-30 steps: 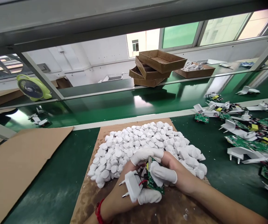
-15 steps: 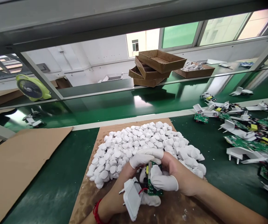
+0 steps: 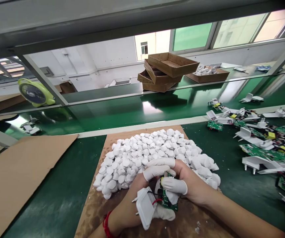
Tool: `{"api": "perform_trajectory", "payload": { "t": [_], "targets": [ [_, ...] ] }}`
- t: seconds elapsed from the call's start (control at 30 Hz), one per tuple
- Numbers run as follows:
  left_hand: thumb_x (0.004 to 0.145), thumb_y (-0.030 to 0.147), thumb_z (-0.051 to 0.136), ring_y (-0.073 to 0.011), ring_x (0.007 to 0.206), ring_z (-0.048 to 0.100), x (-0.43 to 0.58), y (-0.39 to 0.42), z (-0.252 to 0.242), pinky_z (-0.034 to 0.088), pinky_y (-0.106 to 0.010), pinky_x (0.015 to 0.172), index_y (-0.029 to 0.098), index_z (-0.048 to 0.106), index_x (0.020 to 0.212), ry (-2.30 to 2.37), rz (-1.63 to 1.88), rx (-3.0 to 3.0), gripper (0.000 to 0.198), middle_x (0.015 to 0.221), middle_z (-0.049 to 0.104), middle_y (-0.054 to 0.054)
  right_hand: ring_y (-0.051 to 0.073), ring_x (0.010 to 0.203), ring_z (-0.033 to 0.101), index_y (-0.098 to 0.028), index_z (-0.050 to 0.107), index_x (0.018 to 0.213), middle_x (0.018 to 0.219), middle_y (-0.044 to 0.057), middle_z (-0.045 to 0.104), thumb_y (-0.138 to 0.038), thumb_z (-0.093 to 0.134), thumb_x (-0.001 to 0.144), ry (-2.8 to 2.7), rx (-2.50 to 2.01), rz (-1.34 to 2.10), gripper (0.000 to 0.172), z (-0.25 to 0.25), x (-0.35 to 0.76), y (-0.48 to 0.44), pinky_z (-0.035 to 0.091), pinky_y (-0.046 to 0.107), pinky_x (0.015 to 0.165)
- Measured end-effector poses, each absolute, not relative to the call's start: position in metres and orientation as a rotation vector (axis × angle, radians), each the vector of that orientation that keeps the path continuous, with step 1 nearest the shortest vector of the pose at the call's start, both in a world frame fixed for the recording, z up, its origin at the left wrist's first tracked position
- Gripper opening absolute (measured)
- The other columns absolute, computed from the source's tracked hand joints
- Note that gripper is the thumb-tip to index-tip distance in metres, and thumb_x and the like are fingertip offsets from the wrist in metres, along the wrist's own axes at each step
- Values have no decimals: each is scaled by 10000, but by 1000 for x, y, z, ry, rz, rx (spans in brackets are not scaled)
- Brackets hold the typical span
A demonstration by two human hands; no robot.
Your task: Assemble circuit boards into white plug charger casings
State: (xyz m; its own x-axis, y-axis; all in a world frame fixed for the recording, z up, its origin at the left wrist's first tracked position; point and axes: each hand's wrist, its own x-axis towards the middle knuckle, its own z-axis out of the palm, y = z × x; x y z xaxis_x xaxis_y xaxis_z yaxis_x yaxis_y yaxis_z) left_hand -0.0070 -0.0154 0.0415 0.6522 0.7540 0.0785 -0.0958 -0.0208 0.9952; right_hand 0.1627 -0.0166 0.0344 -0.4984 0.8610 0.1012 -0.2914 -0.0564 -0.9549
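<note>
My left hand, in white finger cots and with a red cord bracelet at the wrist, grips a green circuit board from below and behind. Red and dark wires join the board to a white plug housing with metal pins, which hangs over my left wrist. My right hand, also in white finger cots, curls over the board's top. Its thumb presses a soft-looking white lump against the board's face. Just beyond my hands lies a pile of similar white lumps on a brown board.
Plug housings with circuit boards lie heaped at the right. A green conveyor belt crosses behind the bench, carrying a few more units. Stacked cardboard trays and a yellow-green fan stand beyond. A flat cardboard sheet covers the left side.
My hands and the circuit board have shifted slightly right. The right thumb has moved up, baring more of the white lump. Units on the belt have drifted left.
</note>
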Motion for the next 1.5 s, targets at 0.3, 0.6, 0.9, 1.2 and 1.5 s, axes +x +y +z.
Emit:
{"api": "perform_trajectory", "payload": {
  "t": [0.3, 0.6, 0.9, 1.2, 1.5],
  "targets": [
    [697, 336, 759, -276, 1010, 604, -1, -13, 41, 484, -417, 926, 196, 566, 1224, 551, 719, 1226, 578, 1063, 658, -89, 125, 512, 489, -190, 702, 1024, 616, -4, 594, -602, 543, 849, -1345, -772, 1593, 475, 29, 160, -18, 449, 245, 565],
    [636, 420, 802, -284, 968, 617, -2, -11, 36, 495, -402, 882, 179, 570, 1236, 519, 749, 1132, 687, 1003, 674, -103, 121, 526, 500, -202, 701, 1057, 714, 27, 647, -539, 637, 812, -1336, -626, 1731, 421, 37, 160, -16, 400, 192, 435],
    [545, 538, 810, -307, 892, 639, -16, -13, 33, 519, -419, 829, 201, 635, 1163, 617, 881, 944, 726, 946, 705, -102, 115, 449, 420, -140, 696, 725, 507, 0, 498, -653, 455, 848, -1324, -805, 1592, 579, 38, 162, -20, 286, 215, 411],
    [681, 510, 709, -199, 694, 615, -11, -8, 41, 505, -294, 677, 162, 727, 874, 518, 979, 729, 398, 785, 696, -60, 125, 576, 485, -185, 711, 715, 604, -10, 614, -142, 607, 532, -852, -862, 1510, 215, 47, 165, -9, 385, 216, 563],
    [505, 235, 855, -257, 858, 612, -7, -11, 47, 456, -347, 859, 182, 722, 1027, 473, 635, 1472, 541, 935, 684, -81, 101, 562, 504, -201, 716, 797, 641, -38, 616, -49, 665, 546, -886, -865, 1502, 298, 34, 164, -10, 394, 196, 525]
  ]
}}
